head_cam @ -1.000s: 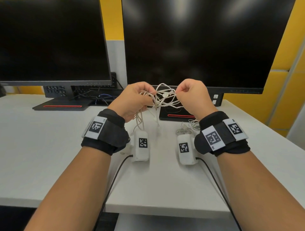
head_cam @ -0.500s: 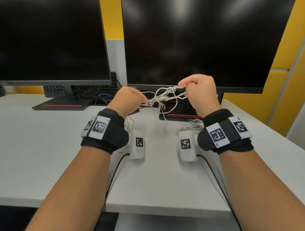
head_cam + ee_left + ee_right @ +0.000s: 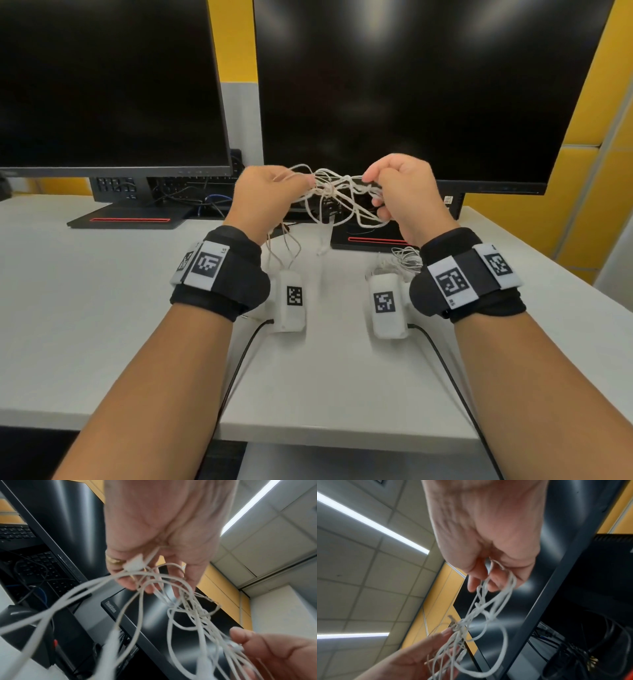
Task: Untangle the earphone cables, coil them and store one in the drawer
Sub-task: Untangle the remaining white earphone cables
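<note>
A knotted tangle of white earphone cables (image 3: 334, 193) hangs in the air between both hands, above the white desk (image 3: 85, 291). My left hand (image 3: 270, 195) pinches the tangle's left side; in the left wrist view its fingers (image 3: 154, 582) curl round the strands (image 3: 171, 601) and a small white plug. My right hand (image 3: 394, 192) grips the right side, and the right wrist view shows its fingers (image 3: 488, 582) hooked through loops of cable (image 3: 484, 609). Loose ends dangle toward the desk. A second bundle of thin cable (image 3: 406, 258) lies on the desk by my right wrist. No drawer is visible.
Two dark monitors (image 3: 411, 85) stand close behind the hands, their flat bases (image 3: 126, 219) on the desk. Black leads run from the wrist cameras (image 3: 291, 298) off the desk's front edge (image 3: 342, 435). Yellow wall panels sit at the right.
The hands spread apart and stretched the tangle half a second ago, the right one rising; now they have come closer again at equal height and the loops hang slacker.
</note>
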`<move>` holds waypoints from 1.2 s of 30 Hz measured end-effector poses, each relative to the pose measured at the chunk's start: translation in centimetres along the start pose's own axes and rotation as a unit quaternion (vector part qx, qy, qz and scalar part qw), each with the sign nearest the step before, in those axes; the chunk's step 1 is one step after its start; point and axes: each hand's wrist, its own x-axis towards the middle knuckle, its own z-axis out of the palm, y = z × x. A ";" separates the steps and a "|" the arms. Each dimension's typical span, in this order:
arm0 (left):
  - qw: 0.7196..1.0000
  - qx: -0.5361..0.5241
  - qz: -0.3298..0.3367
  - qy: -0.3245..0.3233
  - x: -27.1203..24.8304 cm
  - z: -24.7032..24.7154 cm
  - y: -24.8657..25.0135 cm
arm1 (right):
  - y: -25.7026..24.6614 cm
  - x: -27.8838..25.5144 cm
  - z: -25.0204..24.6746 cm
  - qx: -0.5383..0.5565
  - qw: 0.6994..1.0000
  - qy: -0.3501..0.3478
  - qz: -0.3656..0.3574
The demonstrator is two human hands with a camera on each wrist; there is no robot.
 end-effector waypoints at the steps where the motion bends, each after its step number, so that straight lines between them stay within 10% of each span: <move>1: 0.999 -0.016 0.017 0.031 0.2 -0.1 -0.1 | -0.6 -0.1 0.1 -0.040 0.995 -0.046 0.080; 3: 0.997 -0.033 0.038 0.064 0.4 -0.1 -0.4 | -0.7 -0.7 0.1 -0.141 0.975 -0.118 0.122; 11: 0.996 -0.066 0.056 -0.032 0.4 0.7 -0.5 | 1.5 -1.1 0.0 -0.073 0.979 -0.099 -0.160; 16: 0.992 -0.098 0.045 -0.058 0.1 0.9 -0.3 | 1.9 -1.2 0.7 -0.079 0.970 -0.145 -0.179; 26: 0.978 -0.047 -0.029 -0.201 -0.4 0.3 0.3 | 2.3 -0.1 0.2 -0.029 0.986 -0.008 -0.163; 36: 0.993 -0.013 -0.116 -0.036 0.7 0.1 -0.5 | 2.2 0.0 -0.1 0.069 0.987 -0.018 -0.145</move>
